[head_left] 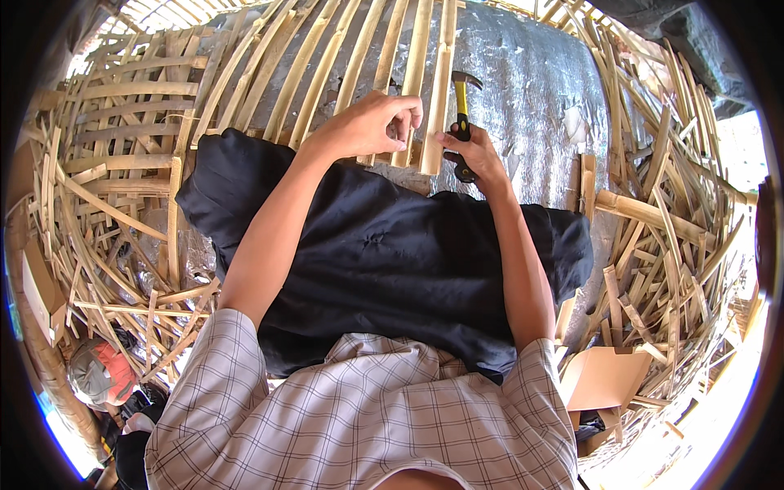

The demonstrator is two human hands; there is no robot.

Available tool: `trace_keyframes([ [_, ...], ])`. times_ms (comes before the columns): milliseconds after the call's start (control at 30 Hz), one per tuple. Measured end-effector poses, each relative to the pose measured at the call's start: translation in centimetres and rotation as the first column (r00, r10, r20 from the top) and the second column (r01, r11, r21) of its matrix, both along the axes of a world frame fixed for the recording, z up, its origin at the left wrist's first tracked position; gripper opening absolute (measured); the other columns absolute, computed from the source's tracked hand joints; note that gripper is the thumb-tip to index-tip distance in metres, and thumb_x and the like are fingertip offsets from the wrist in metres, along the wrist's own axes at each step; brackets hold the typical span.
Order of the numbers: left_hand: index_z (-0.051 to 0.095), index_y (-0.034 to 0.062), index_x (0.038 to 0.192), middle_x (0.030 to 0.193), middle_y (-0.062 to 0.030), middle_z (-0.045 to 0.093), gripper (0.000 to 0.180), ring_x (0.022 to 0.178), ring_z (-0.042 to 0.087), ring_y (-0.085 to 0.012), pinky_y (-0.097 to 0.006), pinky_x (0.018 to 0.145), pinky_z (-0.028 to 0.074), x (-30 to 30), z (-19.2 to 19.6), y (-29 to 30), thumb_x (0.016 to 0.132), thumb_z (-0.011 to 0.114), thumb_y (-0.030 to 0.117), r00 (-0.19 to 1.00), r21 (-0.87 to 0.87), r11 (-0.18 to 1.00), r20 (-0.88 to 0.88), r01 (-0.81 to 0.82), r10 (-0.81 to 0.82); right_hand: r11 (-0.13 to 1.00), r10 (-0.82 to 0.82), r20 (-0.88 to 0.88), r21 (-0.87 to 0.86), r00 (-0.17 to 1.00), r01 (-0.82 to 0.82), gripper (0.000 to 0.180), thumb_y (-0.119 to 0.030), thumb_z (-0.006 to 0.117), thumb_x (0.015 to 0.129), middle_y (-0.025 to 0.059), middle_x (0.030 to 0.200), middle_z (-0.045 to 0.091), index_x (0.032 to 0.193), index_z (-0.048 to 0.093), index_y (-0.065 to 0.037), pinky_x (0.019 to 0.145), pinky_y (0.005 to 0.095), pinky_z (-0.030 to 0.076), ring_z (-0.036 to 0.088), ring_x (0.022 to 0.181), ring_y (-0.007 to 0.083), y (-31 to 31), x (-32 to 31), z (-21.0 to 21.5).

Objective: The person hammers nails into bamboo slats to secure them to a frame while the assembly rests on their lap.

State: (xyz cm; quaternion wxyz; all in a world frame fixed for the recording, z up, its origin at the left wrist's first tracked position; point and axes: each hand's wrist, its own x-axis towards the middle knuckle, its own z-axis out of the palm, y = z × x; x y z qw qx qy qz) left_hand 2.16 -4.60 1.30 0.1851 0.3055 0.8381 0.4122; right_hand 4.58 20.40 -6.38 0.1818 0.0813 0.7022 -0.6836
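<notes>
head view: right hand (476, 151) gripping upright hammer (462, 106), head up; left hand (371, 124) pinching bamboo slat (406, 90)

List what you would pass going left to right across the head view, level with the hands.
Woven bamboo lattice → left hand pinching a bamboo strip → right hand gripping the yellow-handled hammer → grey foil-covered surface → loose bamboo slats.

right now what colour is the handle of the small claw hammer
Yellow with a black grip, on the small claw hammer in the right hand; head view.
</notes>
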Motion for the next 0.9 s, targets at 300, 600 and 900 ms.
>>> trace_keyframes([
  [300,0.051,0.0061,0.107,0.084,-0.0074,0.076,0.042,0.070,0.064,-0.0202,-0.037,0.069,0.049,0.7,0.4,0.0,0.078,0.079,-0.001,0.995,0.015,0.998,0.073,-0.067,0.065,0.993,0.044,0.017,0.112,0.999,-0.046,0.033,-0.032,0.079,0.093,0.0024,0.085,0.065,0.092,0.065,-0.002,0.069,0.0302,0.050,0.060,0.076,0.0100,0.5,-0.2,-0.4],
  [600,0.041,0.0069,0.112,0.088,-0.0099,0.077,0.051,0.071,0.065,-0.0225,-0.038,0.067,0.049,0.6,-0.2,0.0,0.079,0.080,-0.001,0.989,0.021,0.993,0.096,-0.115,0.113,0.987,-0.091,-0.307,0.096,0.947,0.126,0.027,-0.025,0.061,0.106,0.0097,0.077,0.072,0.093,0.053,-0.002,0.055,0.0278,0.048,0.063,0.061,0.0114,2.7,2.1,1.0],
  [900,0.041,0.0059,0.112,0.086,-0.0102,0.076,0.055,0.074,0.068,-0.0221,-0.038,0.070,0.052,0.6,-0.2,-0.8,0.076,0.081,-0.003,0.990,0.037,0.995,0.112,-0.089,0.085,0.955,0.067,-0.090,0.295,0.994,-0.038,0.028,-0.024,0.061,0.108,0.0002,0.062,0.053,0.091,0.049,-0.005,0.040,0.0260,0.035,0.049,0.045,0.0077,1.1,12.9,10.1],
])
